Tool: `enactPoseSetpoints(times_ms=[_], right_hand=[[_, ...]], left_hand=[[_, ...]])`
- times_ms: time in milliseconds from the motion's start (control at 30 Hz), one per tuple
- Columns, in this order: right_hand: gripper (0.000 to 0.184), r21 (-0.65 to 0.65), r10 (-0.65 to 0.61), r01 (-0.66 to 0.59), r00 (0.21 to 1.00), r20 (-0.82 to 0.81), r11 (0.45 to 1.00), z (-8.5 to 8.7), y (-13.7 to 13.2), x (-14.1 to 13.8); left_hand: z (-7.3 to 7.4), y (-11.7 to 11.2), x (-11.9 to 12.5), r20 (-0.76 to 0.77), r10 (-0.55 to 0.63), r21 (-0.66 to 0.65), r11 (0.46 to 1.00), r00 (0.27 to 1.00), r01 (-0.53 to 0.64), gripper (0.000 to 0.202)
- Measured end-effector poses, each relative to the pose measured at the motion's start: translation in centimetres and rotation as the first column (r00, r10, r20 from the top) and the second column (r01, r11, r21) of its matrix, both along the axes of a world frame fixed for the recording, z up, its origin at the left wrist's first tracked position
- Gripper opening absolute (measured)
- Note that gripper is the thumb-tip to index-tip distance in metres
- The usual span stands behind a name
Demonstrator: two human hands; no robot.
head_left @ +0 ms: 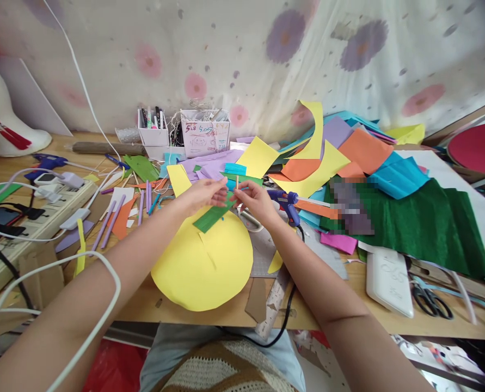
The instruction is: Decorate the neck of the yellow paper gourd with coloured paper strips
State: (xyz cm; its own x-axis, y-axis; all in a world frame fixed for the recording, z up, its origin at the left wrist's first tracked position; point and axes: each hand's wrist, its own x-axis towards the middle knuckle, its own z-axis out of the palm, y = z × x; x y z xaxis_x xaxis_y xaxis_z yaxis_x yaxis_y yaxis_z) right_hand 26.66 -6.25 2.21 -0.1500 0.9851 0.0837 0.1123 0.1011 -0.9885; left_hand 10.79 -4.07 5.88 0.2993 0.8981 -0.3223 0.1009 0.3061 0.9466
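Note:
My left hand [207, 195] has its fingers bent together at the upper end of a green paper strip [210, 219] and seems to pinch it; the exact contact is hard to see. Close by on the right, my right hand [253, 200] is closed on a thin light-brown stick [237, 182] that stands upright between thumb and fingers. Below the strip lies a large round yellow paper piece [203, 267] with a slit-like fold near its middle. A blue glue gun [285, 202] rests just right of my right hand, and white-handled scissors [250, 220] lie partly hidden under it.
Coloured paper sheets and offcuts [367, 149] pile up at the right. Pen boxes [205, 133] stand at the back. A power strip [62, 218] with looping white cables fills the left. A white power bank [389, 283], black scissors [432, 299] and a ruler [272, 305] lie near the front.

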Motion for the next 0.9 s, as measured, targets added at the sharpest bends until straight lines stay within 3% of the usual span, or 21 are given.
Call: enactPoseSetpoints(times_ms=[100,267,400,567,667,767,900], right_hand=[[0.025,0.085,0.019,-0.034,0.985,0.171,0.996,-0.2,-0.4,-0.5],[0.025,0.151,0.000,-0.048,0.954,0.300,0.987,-0.6,-0.5,-0.5],[0.024,0.161,0.031,-0.085,0.950,0.311,0.983,-0.9,-0.4,-0.6],[0.026,0.162,-0.023,-0.046,0.917,0.399,0.986,-0.4,-0.4,-0.1],[0.021,0.172,-0.144,0.051,0.795,0.589,0.984,-0.1,-0.2,0.9],[0.020,0.232,-0.237,0.088,0.609,0.757,0.969,-0.4,0.5,1.7],[0.026,0.191,-0.174,-0.016,0.345,0.922,0.982,-0.7,2.0,1.4]], left_hand=[[0.3,-0.3,-0.4,0.088,-0.151,-0.257,0.952,0.985,0.169,0.042],[0.2,-0.1,-1.2,0.207,-0.175,-0.417,0.874,0.963,0.249,0.041],[-0.1,0.0,-1.4,0.222,-0.167,-0.428,0.868,0.961,0.250,0.035],[0.4,-0.3,-1.8,0.160,-0.080,-0.295,0.947,0.984,0.125,0.022],[0.7,-0.4,-2.4,0.108,-0.067,-0.141,0.987,0.992,0.082,0.018],[0.4,-0.3,-3.3,0.044,-0.036,0.038,0.999,0.998,0.034,0.033],[-0.2,0.8,-4.9,-0.045,0.017,0.203,0.979,0.999,-0.007,0.051]])
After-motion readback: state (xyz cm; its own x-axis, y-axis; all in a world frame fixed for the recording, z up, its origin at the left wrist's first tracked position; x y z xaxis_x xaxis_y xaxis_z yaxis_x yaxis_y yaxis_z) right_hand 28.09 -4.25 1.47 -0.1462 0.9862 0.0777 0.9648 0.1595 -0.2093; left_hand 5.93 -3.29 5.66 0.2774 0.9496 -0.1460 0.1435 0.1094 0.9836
